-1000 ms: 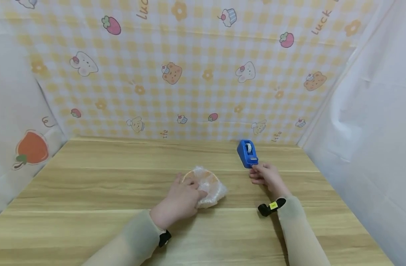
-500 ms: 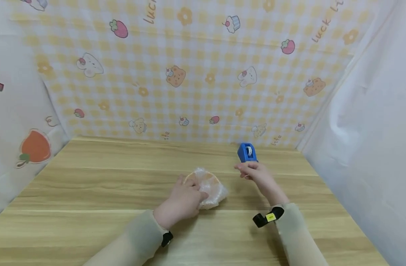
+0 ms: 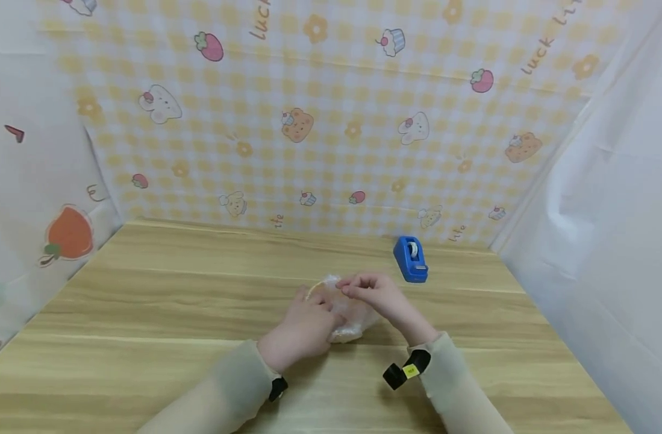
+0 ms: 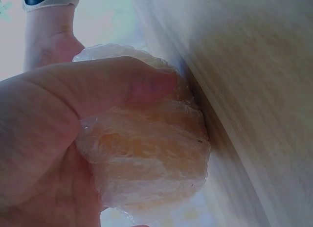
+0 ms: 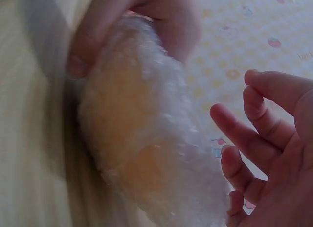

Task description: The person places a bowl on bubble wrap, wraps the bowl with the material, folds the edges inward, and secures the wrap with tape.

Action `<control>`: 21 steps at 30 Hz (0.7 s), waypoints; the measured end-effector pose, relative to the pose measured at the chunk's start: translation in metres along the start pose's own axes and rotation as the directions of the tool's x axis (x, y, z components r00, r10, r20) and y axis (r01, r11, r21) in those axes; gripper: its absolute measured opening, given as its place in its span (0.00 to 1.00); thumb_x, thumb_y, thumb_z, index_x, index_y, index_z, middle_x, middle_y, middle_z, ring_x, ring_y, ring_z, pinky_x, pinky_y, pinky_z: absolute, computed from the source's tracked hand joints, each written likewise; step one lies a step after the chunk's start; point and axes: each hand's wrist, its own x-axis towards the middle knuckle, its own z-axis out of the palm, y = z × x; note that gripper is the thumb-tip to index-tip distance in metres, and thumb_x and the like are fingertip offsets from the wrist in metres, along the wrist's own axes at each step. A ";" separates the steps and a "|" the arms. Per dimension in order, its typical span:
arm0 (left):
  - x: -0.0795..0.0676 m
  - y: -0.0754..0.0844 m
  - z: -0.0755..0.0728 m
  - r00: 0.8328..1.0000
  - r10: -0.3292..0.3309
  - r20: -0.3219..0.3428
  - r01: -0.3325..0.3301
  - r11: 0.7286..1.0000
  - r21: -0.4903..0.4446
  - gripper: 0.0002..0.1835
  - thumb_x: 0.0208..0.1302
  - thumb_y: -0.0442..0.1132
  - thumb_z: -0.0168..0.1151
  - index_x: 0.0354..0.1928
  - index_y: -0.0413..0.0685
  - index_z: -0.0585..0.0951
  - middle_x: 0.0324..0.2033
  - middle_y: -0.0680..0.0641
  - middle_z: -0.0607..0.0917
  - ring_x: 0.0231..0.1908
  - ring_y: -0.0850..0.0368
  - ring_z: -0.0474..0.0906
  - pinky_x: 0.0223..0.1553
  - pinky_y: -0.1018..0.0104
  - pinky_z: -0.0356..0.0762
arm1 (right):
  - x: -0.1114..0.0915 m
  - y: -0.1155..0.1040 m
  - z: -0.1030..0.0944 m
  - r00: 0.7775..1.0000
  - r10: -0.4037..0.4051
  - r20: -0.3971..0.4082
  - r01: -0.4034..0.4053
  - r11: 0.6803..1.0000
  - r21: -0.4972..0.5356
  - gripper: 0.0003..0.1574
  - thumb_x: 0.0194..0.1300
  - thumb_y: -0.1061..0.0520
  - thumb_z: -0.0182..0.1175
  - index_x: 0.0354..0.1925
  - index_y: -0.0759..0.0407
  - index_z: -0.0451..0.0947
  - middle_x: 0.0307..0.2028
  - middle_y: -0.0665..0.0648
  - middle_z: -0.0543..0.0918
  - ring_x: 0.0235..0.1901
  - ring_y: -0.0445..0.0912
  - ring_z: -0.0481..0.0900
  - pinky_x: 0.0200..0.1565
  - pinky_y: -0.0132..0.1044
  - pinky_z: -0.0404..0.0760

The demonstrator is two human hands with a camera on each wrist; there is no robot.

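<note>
A round, orange-toned thing in clear bubble wrap (image 3: pixel 358 310) lies on the wooden table, its exact kind hidden by the wrap. My left hand (image 3: pixel 305 322) grips its left side; in the left wrist view the thumb (image 4: pixel 151 85) presses along the bubble wrap (image 4: pixel 146 158). Over the bundle's far right side comes my right hand (image 3: pixel 375 295), thumb and forefinger tips pinched together. A strip of tape between them is too clear and small to make out well. In the right wrist view the other fingers (image 5: pixel 244 139) curl loosely beside the bundle (image 5: pixel 142 119).
A blue tape dispenser (image 3: pixel 411 259) with a white roll stands at the back right of the wooden table (image 3: pixel 162 277). Behind rises a yellow checked cloth (image 3: pixel 331 157), with white cloth (image 3: pixel 596 253) along the right side.
My right hand has left the tape dispenser's cutter and moved left and nearer, to above the bundle, fingertips pinched. The left hand keeps its grip. The head view has shifted slightly.
</note>
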 end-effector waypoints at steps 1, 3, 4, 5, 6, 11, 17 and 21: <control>0.000 0.001 0.000 1.000 0.000 0.002 0.000 1.000 0.001 0.21 0.60 0.45 0.66 0.57 0.65 0.81 0.58 0.52 0.79 0.65 0.48 0.64 0.65 0.34 0.52 | 0.000 0.001 0.003 1.000 -0.004 0.009 0.004 1.000 -0.027 0.22 0.67 0.52 0.62 0.33 0.74 0.77 0.50 0.56 0.84 0.58 0.51 0.74 0.59 0.47 0.71; 0.001 0.002 -0.001 1.000 0.004 0.001 -0.004 1.000 0.007 0.20 0.60 0.45 0.65 0.56 0.65 0.82 0.59 0.53 0.78 0.66 0.48 0.63 0.65 0.34 0.52 | -0.001 0.002 0.007 1.000 -0.011 0.025 0.013 0.997 -0.074 0.21 0.66 0.52 0.63 0.30 0.72 0.77 0.51 0.55 0.83 0.59 0.51 0.74 0.57 0.46 0.72; 0.001 0.002 -0.001 1.000 0.006 0.001 -0.006 1.000 0.014 0.20 0.60 0.45 0.65 0.56 0.65 0.82 0.60 0.54 0.78 0.66 0.48 0.63 0.65 0.34 0.52 | -0.001 0.002 0.009 0.999 -0.019 0.031 0.022 0.996 -0.087 0.20 0.66 0.52 0.63 0.29 0.71 0.77 0.52 0.55 0.83 0.60 0.51 0.73 0.57 0.47 0.71; 0.001 0.002 -0.001 1.000 0.006 0.003 -0.006 1.000 0.017 0.20 0.60 0.45 0.66 0.56 0.65 0.82 0.60 0.54 0.77 0.66 0.48 0.63 0.65 0.34 0.52 | -0.001 0.003 0.010 0.999 -0.030 0.034 0.033 0.994 -0.100 0.19 0.66 0.53 0.63 0.28 0.70 0.77 0.54 0.56 0.82 0.61 0.52 0.72 0.57 0.49 0.72; 0.001 0.002 0.000 1.000 0.007 0.002 -0.007 1.000 0.021 0.20 0.60 0.46 0.66 0.56 0.65 0.82 0.60 0.54 0.77 0.66 0.48 0.63 0.64 0.33 0.53 | -0.001 0.003 0.011 0.999 -0.046 0.029 0.049 0.991 -0.121 0.18 0.65 0.54 0.63 0.26 0.68 0.77 0.55 0.56 0.80 0.62 0.54 0.70 0.58 0.51 0.70; 0.002 0.002 0.001 1.000 0.012 -0.004 -0.011 1.000 0.026 0.19 0.60 0.47 0.66 0.55 0.65 0.82 0.61 0.53 0.77 0.65 0.46 0.64 0.64 0.33 0.53 | 0.000 0.003 0.013 0.996 -0.086 -0.027 0.078 0.971 -0.228 0.12 0.63 0.55 0.65 0.25 0.58 0.80 0.66 0.57 0.69 0.68 0.58 0.53 0.62 0.66 0.56; 0.002 0.001 0.002 1.000 0.012 -0.014 -0.011 1.000 0.023 0.19 0.60 0.46 0.65 0.54 0.66 0.83 0.60 0.53 0.77 0.66 0.45 0.62 0.64 0.33 0.53 | -0.002 0.004 0.016 0.997 -0.008 -0.074 -0.008 0.978 -0.208 0.10 0.61 0.55 0.66 0.26 0.59 0.81 0.68 0.56 0.64 0.70 0.56 0.47 0.65 0.65 0.49; 0.002 0.001 0.003 1.000 0.014 -0.027 -0.014 1.000 0.019 0.17 0.59 0.45 0.66 0.53 0.64 0.84 0.59 0.52 0.79 0.66 0.45 0.63 0.64 0.34 0.53 | -0.001 0.007 0.020 0.994 0.011 -0.109 -0.038 0.967 -0.251 0.08 0.59 0.57 0.67 0.31 0.62 0.82 0.65 0.60 0.67 0.68 0.57 0.52 0.65 0.61 0.53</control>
